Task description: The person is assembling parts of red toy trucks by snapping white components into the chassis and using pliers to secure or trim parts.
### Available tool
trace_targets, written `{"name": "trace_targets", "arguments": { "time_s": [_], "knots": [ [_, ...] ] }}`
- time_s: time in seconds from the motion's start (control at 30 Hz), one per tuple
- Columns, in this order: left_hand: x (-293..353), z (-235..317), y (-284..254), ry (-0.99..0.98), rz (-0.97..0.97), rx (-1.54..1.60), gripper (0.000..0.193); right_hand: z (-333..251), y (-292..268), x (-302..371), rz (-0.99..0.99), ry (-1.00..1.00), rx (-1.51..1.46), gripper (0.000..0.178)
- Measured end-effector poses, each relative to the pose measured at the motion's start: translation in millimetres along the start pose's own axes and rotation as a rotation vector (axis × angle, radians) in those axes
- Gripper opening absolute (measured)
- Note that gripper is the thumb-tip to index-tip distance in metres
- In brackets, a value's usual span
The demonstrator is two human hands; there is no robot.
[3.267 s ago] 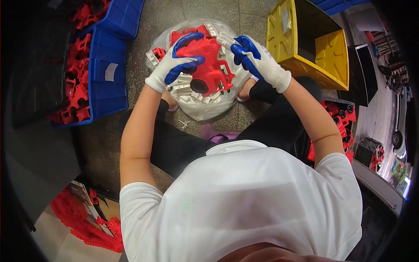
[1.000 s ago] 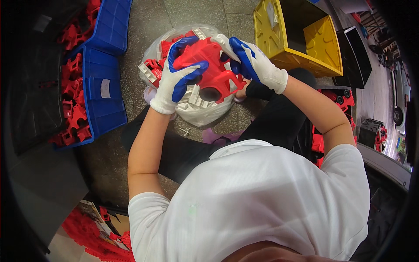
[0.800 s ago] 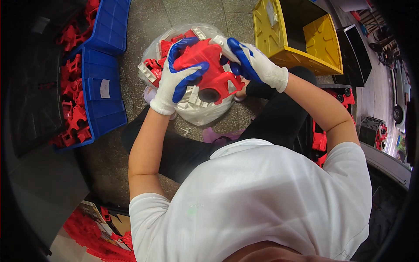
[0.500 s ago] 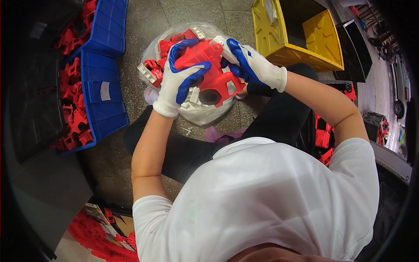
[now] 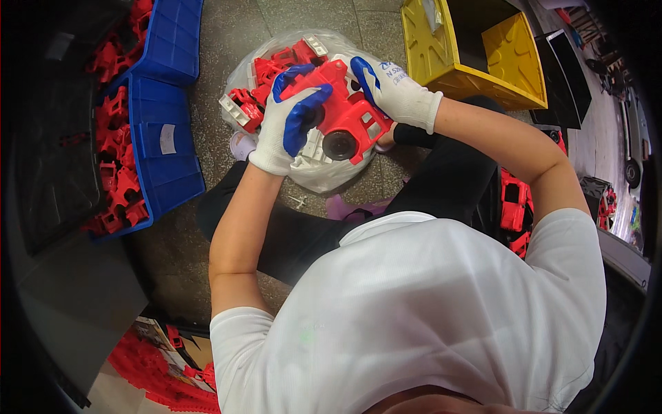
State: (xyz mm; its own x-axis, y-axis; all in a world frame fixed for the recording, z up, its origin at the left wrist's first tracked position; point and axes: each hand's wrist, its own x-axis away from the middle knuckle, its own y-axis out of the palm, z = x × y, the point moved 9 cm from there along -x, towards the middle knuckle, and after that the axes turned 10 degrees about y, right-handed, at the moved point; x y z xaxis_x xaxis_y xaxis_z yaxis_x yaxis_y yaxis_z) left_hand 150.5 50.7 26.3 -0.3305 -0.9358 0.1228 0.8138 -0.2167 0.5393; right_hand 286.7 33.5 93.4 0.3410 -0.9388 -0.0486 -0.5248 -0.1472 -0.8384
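Note:
In front of me I hold a red plastic toy truck (image 5: pixel 345 114) with a large black wheel (image 5: pixel 338 145) facing me. Gloved in white with a blue palm, my left hand (image 5: pixel 289 121) wraps round the truck's left side. My right hand (image 5: pixel 398 88), in a matching glove, grips its right side with the back of the hand up; most of its fingers are hidden behind the truck. Below the truck lies a clear plastic bag (image 5: pixel 321 181) with red and white plastic parts, among them a white block-shaped part (image 5: pixel 234 109).
Blue bins (image 5: pixel 165 148) full of red parts stand on the left. A yellow crate (image 5: pixel 476 79) is at the far right. More red parts (image 5: pixel 514 203) lie beside my right leg, and a small white piece (image 5: pixel 297 201) is on the floor.
My right hand has turned so its back shows more, and it has shifted slightly toward me. The white part beside its fingers is now mostly hidden. The truck has tilted a little.

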Motion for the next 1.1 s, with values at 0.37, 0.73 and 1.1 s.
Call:
{"name": "trace_targets", "arguments": {
  "time_s": [0.37, 0.73, 1.1],
  "knots": [
    [-7, 18, 12, 0.077, -0.181, -0.05, 0.049, 17, -14, 10, 0.041, 0.071, 0.328, 0.047],
    [22, 55, 64, 0.823, -0.406, -1.166, 0.081, -29, -32, 42, 0.162, -0.302, 0.336, 0.06],
    [20, 48, 64, 0.754, -0.386, -1.127, 0.069, -40, -37, 30, -0.015, -0.355, 0.567, 0.062]
  ]
}}
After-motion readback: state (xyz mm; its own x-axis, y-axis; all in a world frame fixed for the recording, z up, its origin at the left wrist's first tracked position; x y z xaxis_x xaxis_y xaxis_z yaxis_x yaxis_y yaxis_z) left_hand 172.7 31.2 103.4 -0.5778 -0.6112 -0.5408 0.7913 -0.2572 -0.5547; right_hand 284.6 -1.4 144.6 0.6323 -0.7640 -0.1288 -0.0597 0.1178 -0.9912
